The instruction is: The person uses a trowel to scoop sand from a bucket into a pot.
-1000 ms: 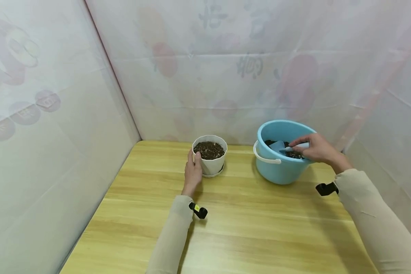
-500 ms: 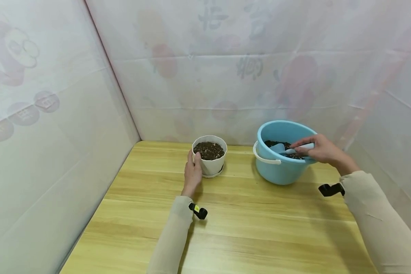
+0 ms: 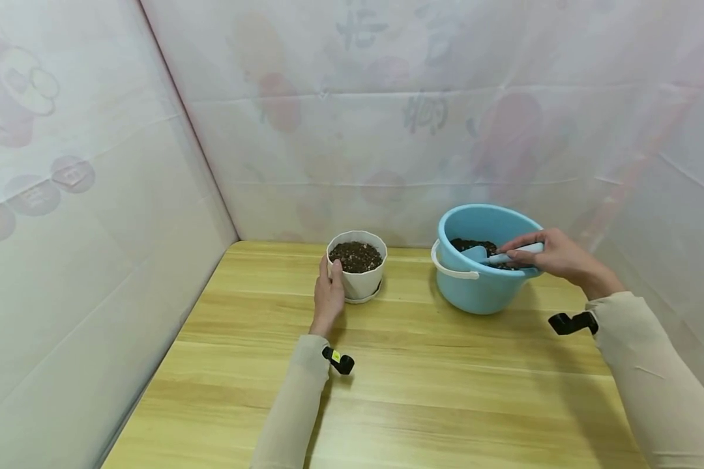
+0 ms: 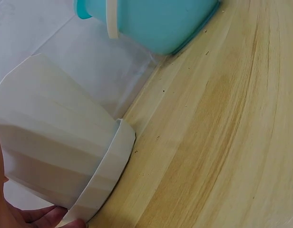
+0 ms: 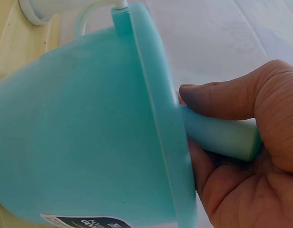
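Two containers stand on the pale wooden table (image 3: 422,365) in front of me: a small white faceted plastic flowerpot (image 3: 356,264) filled with dark soil, on its white saucer (image 4: 106,183), and a round light-blue plastic bucket (image 3: 481,273) with a white handle, well apart to its right. My left hand (image 3: 328,296) rests against the pot's left side, fingers upright along its wall and thumb near the rim, steadying it in a loose hold. From the left wrist only a sliver of my palm and fingertips shows at the bottom corner, and the pot's soil is out of sight there. My right hand (image 3: 554,255) is curled round the pale handle of a small blue plastic trowel (image 3: 493,254), held over the bucket's right rim; its blade lies inside, over the dark soil (image 3: 475,246) at the bottom. From the right wrist the bucket's wall hides the blade entirely, and only the stub of the handle shows between thumb and fingers. A dark label low on the bucket is cut off and too blurred to read. Thin translucent sheeting (image 3: 387,117) with faint printed figures and characters walls in the table on the left, back and right; the prints are too washed out to make out.
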